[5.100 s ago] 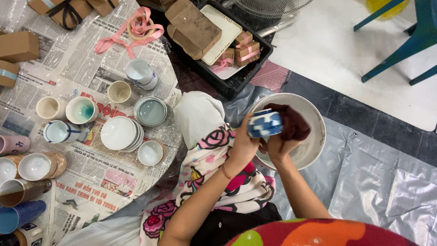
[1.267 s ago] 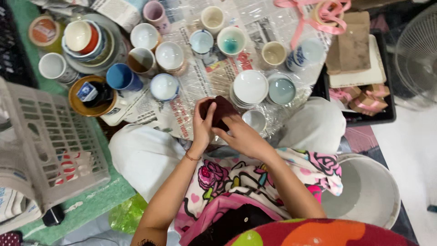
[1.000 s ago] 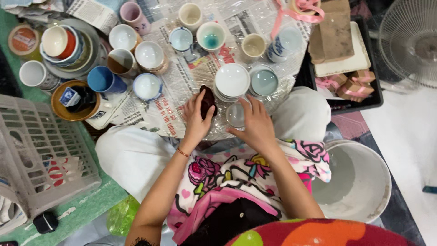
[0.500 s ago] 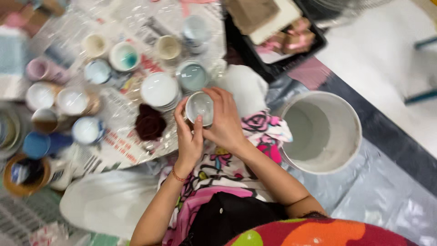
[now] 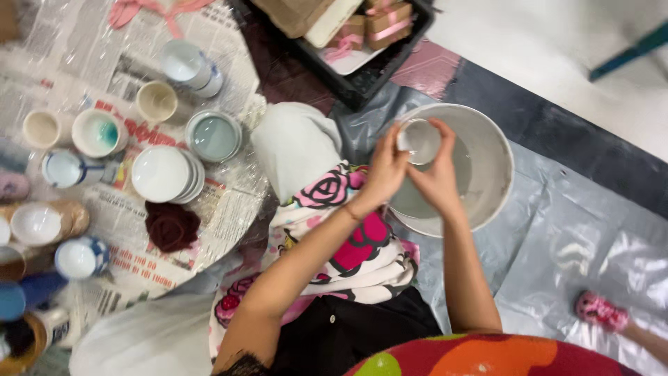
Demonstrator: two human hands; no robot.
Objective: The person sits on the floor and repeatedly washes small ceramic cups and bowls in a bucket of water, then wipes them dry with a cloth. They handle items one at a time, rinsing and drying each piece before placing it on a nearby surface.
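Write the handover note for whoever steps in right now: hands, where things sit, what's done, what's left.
Left hand and right hand: both grip one small pale cup, mouth towards the camera, held over the large white basin to the person's right.
Dark red cloth: lying loose on the newspaper, beside the stack of white saucers.
Other cups and bowls stand on the newspaper to the left.
Done: cup carried to the basin.
Left, likely: rinse or wipe it; the cloth would need fetching. Whether the basin holds water is unclear.
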